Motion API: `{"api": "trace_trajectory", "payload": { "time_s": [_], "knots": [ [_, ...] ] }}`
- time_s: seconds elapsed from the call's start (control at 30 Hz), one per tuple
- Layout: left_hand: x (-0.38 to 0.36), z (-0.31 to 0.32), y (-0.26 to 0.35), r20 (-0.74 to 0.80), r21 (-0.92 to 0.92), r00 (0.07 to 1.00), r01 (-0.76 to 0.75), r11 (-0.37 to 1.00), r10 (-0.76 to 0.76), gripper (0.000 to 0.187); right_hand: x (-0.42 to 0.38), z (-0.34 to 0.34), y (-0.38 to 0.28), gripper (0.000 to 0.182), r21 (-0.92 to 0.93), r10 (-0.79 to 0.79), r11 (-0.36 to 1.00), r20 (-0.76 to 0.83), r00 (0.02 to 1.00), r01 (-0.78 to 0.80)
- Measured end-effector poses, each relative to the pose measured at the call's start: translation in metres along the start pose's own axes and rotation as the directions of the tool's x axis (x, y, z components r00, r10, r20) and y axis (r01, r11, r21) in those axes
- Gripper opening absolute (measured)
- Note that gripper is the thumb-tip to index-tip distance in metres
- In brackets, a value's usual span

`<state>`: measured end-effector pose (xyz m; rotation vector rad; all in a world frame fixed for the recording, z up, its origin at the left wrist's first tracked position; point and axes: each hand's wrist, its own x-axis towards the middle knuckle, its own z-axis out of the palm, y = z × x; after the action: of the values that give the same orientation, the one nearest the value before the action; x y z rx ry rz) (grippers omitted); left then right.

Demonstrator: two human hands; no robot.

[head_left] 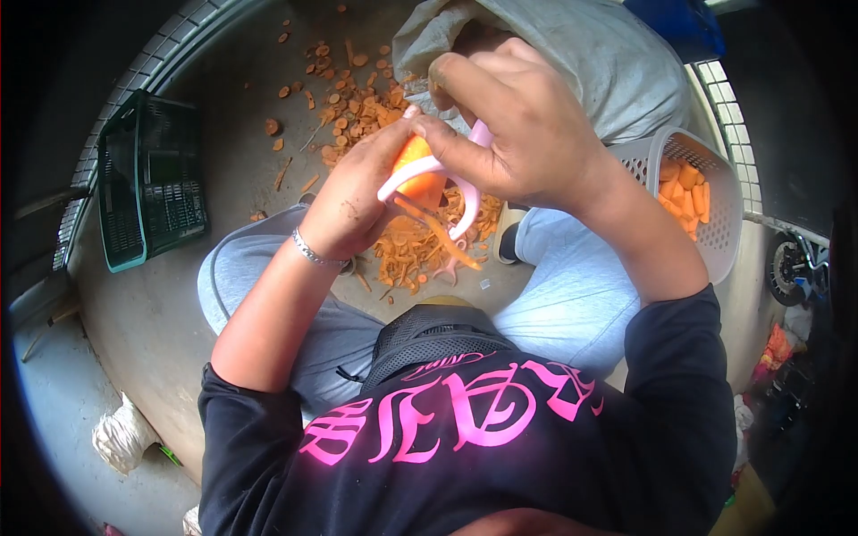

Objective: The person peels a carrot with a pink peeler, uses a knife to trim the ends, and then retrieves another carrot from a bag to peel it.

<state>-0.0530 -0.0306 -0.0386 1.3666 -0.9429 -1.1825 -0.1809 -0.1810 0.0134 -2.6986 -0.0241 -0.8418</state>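
Note:
My left hand (362, 183) is closed around an orange carrot (420, 183), which is partly hidden behind the fingers and the tool. In my right hand (514, 121) is a pink peeler (469, 201), its handle wrapped by the fingers and its frame lying across the carrot. A strip of peel (451, 243) hangs from the peeler's blade. Below the hands, a heap of carrot peelings (416, 255) lies on the floor between my legs. Cut carrot ends (344, 112) are scattered beyond my left hand.
A light plastic basket (728, 210) holding peeled carrot pieces (684, 192) lies tilted at the right. A large grey sack (608, 71) stands beyond my right hand. At the left is a dark green crate (152, 179); a white bag (125, 435) lies lower left.

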Motion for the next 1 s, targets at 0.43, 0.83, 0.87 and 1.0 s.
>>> {"api": "trace_trajectory", "payload": {
  "time_s": [0.43,0.83,0.87,1.0],
  "knots": [
    [-0.004,0.009,0.034,0.091,-0.488,0.900,0.414,0.769,-0.427,0.049,0.009,-0.031,0.041,0.022,-0.091,0.267,0.959,-0.038,0.963,-0.269],
    [0.013,-0.003,0.000,0.006,0.256,0.949,0.304,0.918,-0.316,0.051,-0.019,0.012,0.082,0.055,-0.045,0.648,0.738,0.326,0.688,-0.673],
    [0.013,-0.003,0.000,0.000,0.373,0.946,0.302,0.877,-0.325,0.053,-0.021,0.014,0.082,0.055,-0.060,0.598,0.783,0.344,0.724,-0.619],
    [0.017,-0.010,-0.009,-0.038,0.745,0.993,0.104,0.659,-0.115,0.054,-0.026,0.018,0.067,0.062,-0.138,0.603,0.769,0.481,0.636,-0.624]
  ]
}}
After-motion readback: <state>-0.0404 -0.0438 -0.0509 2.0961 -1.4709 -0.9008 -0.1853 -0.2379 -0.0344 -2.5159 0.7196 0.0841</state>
